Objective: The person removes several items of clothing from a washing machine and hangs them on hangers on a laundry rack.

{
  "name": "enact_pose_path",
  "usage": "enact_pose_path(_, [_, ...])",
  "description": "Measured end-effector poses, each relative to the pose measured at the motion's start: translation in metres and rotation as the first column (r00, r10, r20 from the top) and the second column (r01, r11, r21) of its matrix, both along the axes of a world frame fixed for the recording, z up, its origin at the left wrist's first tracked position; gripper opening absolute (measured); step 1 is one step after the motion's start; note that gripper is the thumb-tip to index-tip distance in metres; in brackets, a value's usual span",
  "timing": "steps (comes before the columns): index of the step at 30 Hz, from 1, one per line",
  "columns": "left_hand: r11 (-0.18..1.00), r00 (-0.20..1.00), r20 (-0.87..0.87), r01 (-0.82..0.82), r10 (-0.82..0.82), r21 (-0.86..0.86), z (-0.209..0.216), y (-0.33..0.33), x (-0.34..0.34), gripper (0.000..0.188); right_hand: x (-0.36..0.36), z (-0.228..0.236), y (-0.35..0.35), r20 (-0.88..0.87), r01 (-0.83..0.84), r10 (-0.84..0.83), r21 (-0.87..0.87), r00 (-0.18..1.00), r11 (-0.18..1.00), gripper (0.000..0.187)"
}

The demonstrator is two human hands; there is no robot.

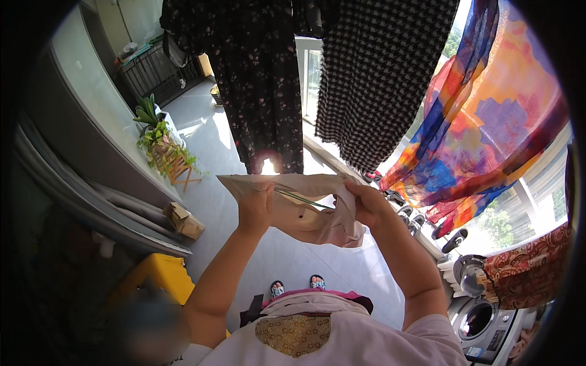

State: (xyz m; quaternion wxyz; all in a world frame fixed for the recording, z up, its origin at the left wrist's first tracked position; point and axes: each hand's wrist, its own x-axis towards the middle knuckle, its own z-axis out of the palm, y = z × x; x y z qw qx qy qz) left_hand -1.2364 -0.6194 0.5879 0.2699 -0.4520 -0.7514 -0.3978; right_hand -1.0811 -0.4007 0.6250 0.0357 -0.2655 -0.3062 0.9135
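Your left hand [255, 204] grips the left part of the pale cloth [290, 227], your right hand [368, 205] its bunched right end, above the grey floor [293, 262]; beyond hang a dark floral garment [259, 91] and a houndstooth cloth [378, 79].

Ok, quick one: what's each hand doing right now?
Left hand: closed, apparently holding the thin hanger against the pale cloth; exact finger grip unclear.
Right hand: closed, holding the bunched right end of the pale cloth.

The label [474, 352] on the washing machine [482, 323] and dark marks [176, 358] on the shirt [384, 338] are too small to read.
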Motion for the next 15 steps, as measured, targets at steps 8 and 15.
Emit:
enact_pose_path(8, [0.989, 0.967, 0.208, 0.133, -0.144, 0.069, 0.021, -0.020, -0.004, 0.008, -0.005, 0.024, 0.005, 0.030, 0.001, -0.018, 0.489, 0.999, 0.872, 0.031])
enact_pose_path(15, [0.991, 0.968, 0.227, 0.086, -0.109, 0.107, 0.034, -0.041, -0.024, 0.010, 0.006, 0.041, 0.014, 0.063, -0.069, 0.039, 0.600, 0.997, 0.797, 0.034])
